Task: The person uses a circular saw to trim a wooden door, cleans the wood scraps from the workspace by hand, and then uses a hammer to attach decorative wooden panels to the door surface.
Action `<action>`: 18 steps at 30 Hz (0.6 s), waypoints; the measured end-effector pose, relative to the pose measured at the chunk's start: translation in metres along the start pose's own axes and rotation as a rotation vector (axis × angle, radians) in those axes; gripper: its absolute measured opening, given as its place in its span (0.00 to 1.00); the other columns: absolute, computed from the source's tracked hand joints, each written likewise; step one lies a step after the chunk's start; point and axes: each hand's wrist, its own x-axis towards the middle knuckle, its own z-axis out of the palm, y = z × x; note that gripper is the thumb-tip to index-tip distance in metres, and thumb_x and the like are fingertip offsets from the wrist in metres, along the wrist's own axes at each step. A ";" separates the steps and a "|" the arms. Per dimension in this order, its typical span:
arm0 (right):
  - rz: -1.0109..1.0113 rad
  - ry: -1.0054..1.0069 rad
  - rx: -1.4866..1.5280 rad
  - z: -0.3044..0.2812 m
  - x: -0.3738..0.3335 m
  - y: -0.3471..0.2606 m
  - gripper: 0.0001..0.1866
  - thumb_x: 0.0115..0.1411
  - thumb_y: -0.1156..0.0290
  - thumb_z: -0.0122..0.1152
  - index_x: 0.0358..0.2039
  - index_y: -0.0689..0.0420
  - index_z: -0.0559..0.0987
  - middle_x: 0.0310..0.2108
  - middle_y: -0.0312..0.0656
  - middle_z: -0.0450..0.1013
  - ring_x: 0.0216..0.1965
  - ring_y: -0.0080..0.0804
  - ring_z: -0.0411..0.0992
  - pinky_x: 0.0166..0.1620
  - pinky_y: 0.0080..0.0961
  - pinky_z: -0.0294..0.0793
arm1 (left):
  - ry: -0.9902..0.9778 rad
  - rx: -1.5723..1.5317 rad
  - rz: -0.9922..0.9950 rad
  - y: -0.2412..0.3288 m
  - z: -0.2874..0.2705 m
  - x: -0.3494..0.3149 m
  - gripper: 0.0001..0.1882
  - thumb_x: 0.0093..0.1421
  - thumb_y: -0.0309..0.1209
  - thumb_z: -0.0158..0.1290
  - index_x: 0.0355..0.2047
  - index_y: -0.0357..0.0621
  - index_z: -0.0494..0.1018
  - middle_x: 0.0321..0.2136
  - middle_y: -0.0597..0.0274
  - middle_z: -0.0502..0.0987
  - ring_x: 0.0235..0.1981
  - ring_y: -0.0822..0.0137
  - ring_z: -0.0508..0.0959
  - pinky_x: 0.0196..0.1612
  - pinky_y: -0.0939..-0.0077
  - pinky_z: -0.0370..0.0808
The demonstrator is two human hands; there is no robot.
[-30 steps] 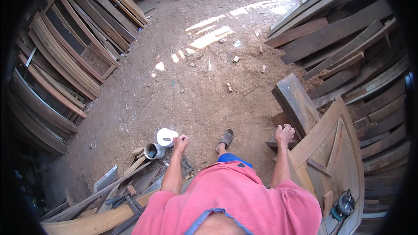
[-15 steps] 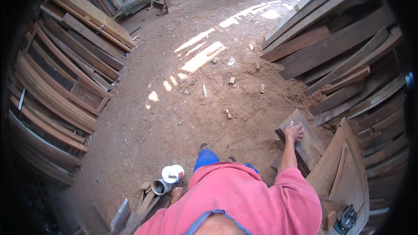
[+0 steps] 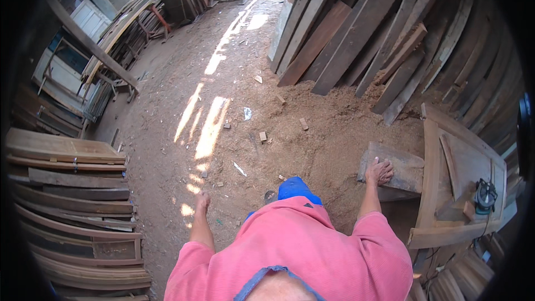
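Note:
My right hand [image 3: 380, 171] lies with fingers spread on top of a thick wooden bench-like slab [image 3: 405, 161], holding nothing. My left hand [image 3: 203, 199] hangs out to the left over the dirt floor, and no object shows in it. Its fingers are too small and bunched from above to make out clearly. Beside the slab, on the right, lies a framed wooden panel [image 3: 431, 161] with a dark round power tool [image 3: 486, 195] on it.
Long boards [image 3: 356, 39] lean at the upper right. Stacked timber [image 3: 83, 212] fills the left side. Small wood offcuts [image 3: 263, 136] and a white scrap [image 3: 247, 113] lie on the sawdust-covered floor [image 3: 312, 156]. A slanting post [image 3: 92, 44] stands at the upper left.
My view and body have turned to the right. My left arm, mostly hidden before near the white bucket, now reaches out at the left. My right hand stays on the slab.

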 end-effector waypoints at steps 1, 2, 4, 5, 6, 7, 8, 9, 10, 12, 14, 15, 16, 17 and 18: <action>0.049 -0.061 -0.027 -0.005 -0.007 -0.020 0.30 0.64 0.48 0.57 0.61 0.52 0.70 0.64 0.43 0.63 0.63 0.48 0.61 0.63 0.47 0.60 | 0.121 -0.156 0.162 0.044 -0.029 0.031 0.11 0.63 0.32 0.48 0.42 0.41 0.74 0.22 0.64 0.73 0.15 0.74 0.68 0.15 0.77 0.62; 0.101 -0.040 -0.051 -0.009 -0.005 -0.019 0.30 0.64 0.48 0.57 0.61 0.52 0.70 0.64 0.43 0.63 0.63 0.48 0.61 0.63 0.47 0.60 | 0.026 -0.406 0.181 0.095 -0.032 0.053 0.15 0.64 0.30 0.47 0.49 0.37 0.72 0.25 0.64 0.75 0.19 0.75 0.71 0.19 0.79 0.66; 0.080 -0.034 -0.057 -0.011 -0.002 -0.022 0.30 0.64 0.48 0.57 0.61 0.52 0.70 0.64 0.43 0.63 0.64 0.48 0.61 0.63 0.48 0.60 | -0.045 -0.519 0.259 0.178 -0.033 0.084 0.17 0.65 0.28 0.45 0.53 0.35 0.67 0.30 0.61 0.76 0.21 0.74 0.73 0.19 0.82 0.66; 0.064 -0.011 -0.050 -0.007 -0.002 -0.022 0.29 0.64 0.49 0.57 0.60 0.53 0.70 0.63 0.44 0.64 0.64 0.49 0.60 0.64 0.49 0.60 | -0.073 -0.488 0.264 0.209 -0.024 0.092 0.17 0.65 0.28 0.45 0.53 0.35 0.67 0.30 0.61 0.76 0.21 0.74 0.73 0.19 0.82 0.66; 0.106 -0.022 -0.065 -0.006 -0.002 -0.021 0.29 0.64 0.49 0.57 0.60 0.53 0.70 0.63 0.44 0.64 0.64 0.49 0.60 0.64 0.49 0.60 | -0.072 -0.496 0.288 0.235 -0.010 0.099 0.17 0.66 0.27 0.45 0.53 0.35 0.67 0.31 0.60 0.76 0.22 0.74 0.73 0.19 0.83 0.66; 0.092 -0.022 -0.034 -0.007 0.000 -0.020 0.29 0.64 0.50 0.57 0.60 0.53 0.70 0.63 0.44 0.64 0.64 0.49 0.60 0.64 0.49 0.60 | -0.071 -0.504 0.312 0.255 0.008 0.101 0.17 0.66 0.27 0.45 0.53 0.35 0.67 0.32 0.58 0.77 0.22 0.74 0.73 0.19 0.84 0.66; 0.071 -0.025 -0.003 -0.008 -0.001 -0.023 0.28 0.64 0.51 0.58 0.59 0.53 0.71 0.63 0.44 0.64 0.64 0.49 0.60 0.64 0.48 0.60 | -0.153 -0.507 0.277 0.266 0.026 0.103 0.17 0.66 0.28 0.46 0.54 0.37 0.67 0.33 0.57 0.77 0.22 0.74 0.74 0.20 0.84 0.66; 0.105 -0.032 -0.029 -0.004 -0.003 -0.020 0.28 0.64 0.51 0.58 0.59 0.53 0.71 0.63 0.44 0.64 0.64 0.49 0.60 0.64 0.48 0.60 | -0.211 -0.471 0.248 0.273 0.058 0.095 0.17 0.66 0.28 0.46 0.54 0.38 0.67 0.33 0.57 0.77 0.23 0.74 0.75 0.20 0.84 0.67; 0.097 -0.027 -0.023 -0.001 -0.003 -0.021 0.27 0.64 0.52 0.58 0.59 0.52 0.71 0.63 0.43 0.64 0.64 0.49 0.60 0.64 0.48 0.60 | -0.306 -0.476 0.211 0.274 0.091 0.088 0.16 0.67 0.28 0.47 0.53 0.39 0.68 0.33 0.57 0.78 0.23 0.73 0.75 0.21 0.84 0.68; 0.101 -0.011 -0.012 0.000 0.002 -0.025 0.26 0.63 0.53 0.59 0.58 0.52 0.71 0.63 0.43 0.64 0.64 0.49 0.60 0.64 0.48 0.60 | -0.461 -0.312 0.084 0.277 0.162 0.068 0.14 0.68 0.29 0.49 0.52 0.41 0.68 0.33 0.59 0.79 0.23 0.73 0.76 0.22 0.83 0.70; 0.089 -0.021 0.009 0.002 0.002 -0.023 0.26 0.63 0.54 0.60 0.57 0.52 0.71 0.63 0.42 0.64 0.64 0.48 0.60 0.64 0.47 0.59 | -0.717 -0.091 0.031 0.285 0.232 0.043 0.16 0.69 0.33 0.49 0.54 0.44 0.71 0.36 0.61 0.80 0.26 0.71 0.78 0.27 0.77 0.74; 0.095 -0.006 0.003 0.002 0.003 -0.019 0.25 0.62 0.55 0.60 0.57 0.52 0.71 0.62 0.42 0.64 0.63 0.49 0.60 0.63 0.48 0.60 | -0.859 0.007 0.056 0.297 0.264 0.026 0.17 0.69 0.35 0.50 0.55 0.44 0.71 0.37 0.61 0.80 0.29 0.71 0.79 0.30 0.76 0.74; 0.093 0.010 0.000 0.006 0.004 -0.016 0.25 0.62 0.56 0.61 0.56 0.51 0.71 0.62 0.42 0.64 0.62 0.50 0.60 0.62 0.49 0.60 | -0.994 0.102 0.083 0.308 0.293 0.013 0.18 0.68 0.36 0.50 0.55 0.44 0.71 0.38 0.61 0.81 0.31 0.70 0.79 0.33 0.75 0.75; 0.091 0.008 0.000 0.004 0.000 -0.013 0.24 0.62 0.56 0.61 0.56 0.51 0.71 0.62 0.42 0.64 0.63 0.50 0.60 0.62 0.49 0.60 | -1.094 0.210 0.130 0.323 0.315 0.002 0.20 0.67 0.38 0.51 0.57 0.44 0.71 0.40 0.61 0.81 0.34 0.70 0.79 0.35 0.74 0.75; 0.104 0.014 -0.005 0.000 0.002 -0.013 0.24 0.61 0.56 0.62 0.55 0.50 0.72 0.62 0.42 0.64 0.63 0.50 0.60 0.63 0.49 0.59 | -1.204 0.332 0.184 0.346 0.337 -0.005 0.22 0.67 0.40 0.52 0.58 0.44 0.70 0.41 0.60 0.81 0.36 0.70 0.79 0.38 0.73 0.75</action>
